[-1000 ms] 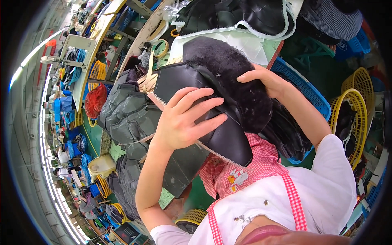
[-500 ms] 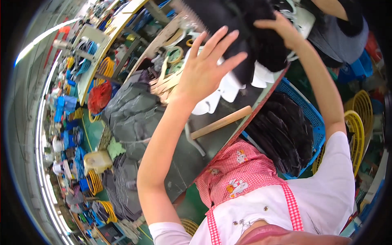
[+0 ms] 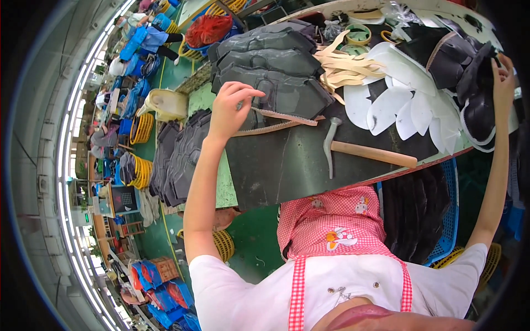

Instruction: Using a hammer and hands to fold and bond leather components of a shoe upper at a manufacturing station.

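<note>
My left hand [image 3: 231, 110] is raised at the left of the bench, its fingers curled and thumb close to the index finger; whatever they pinch is hidden. Just beside it lie stacked dark grey shoe-upper pieces [image 3: 270, 77], with a tan-edged strip [image 3: 290, 117] at their near side. Far to the right, my right hand [image 3: 502, 80] closes on a black shoe upper [image 3: 476, 74] in a heap of similar ones. A hammer [image 3: 375, 154] with a wooden handle rests on the dark bench top [image 3: 265, 165] between the hands.
White petal-shaped pieces [image 3: 408, 113] fan out beside cream strips [image 3: 345, 69]. Tape rolls [image 3: 359, 34] lie at the back. A blue basket [image 3: 450, 209] of black pieces stands below the bench at right. More grey pieces [image 3: 179, 157] are stacked at left.
My view has turned toward the left side of the bench. My hands have moved apart: the left to the grey stack, the right out to the black heap. The black upper between them is now at the heap.
</note>
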### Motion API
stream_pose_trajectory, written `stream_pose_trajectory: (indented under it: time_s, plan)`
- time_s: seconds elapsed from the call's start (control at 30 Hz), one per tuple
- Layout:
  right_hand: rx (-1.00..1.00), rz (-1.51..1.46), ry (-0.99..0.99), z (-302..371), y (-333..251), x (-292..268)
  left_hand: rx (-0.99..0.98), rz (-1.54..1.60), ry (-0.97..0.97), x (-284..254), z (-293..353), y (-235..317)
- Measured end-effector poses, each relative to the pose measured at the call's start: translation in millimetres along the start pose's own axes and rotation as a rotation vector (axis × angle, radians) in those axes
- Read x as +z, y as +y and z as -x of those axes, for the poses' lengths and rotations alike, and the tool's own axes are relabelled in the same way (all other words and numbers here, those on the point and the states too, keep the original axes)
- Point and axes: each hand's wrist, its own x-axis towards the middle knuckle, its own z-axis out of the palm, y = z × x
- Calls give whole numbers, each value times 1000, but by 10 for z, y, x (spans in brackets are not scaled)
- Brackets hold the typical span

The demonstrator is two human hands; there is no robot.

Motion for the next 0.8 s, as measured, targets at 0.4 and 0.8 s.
stream_pose_trajectory:
  time_s: [0.4,0.8]
  plan:
    - [-292,-1015,-830,1594,-3970,1074,146,-107,-8,849,-503,10]
    - [-219,-737,-1036,1660,-4162,1525,104,-36,60,978,-429,-9]
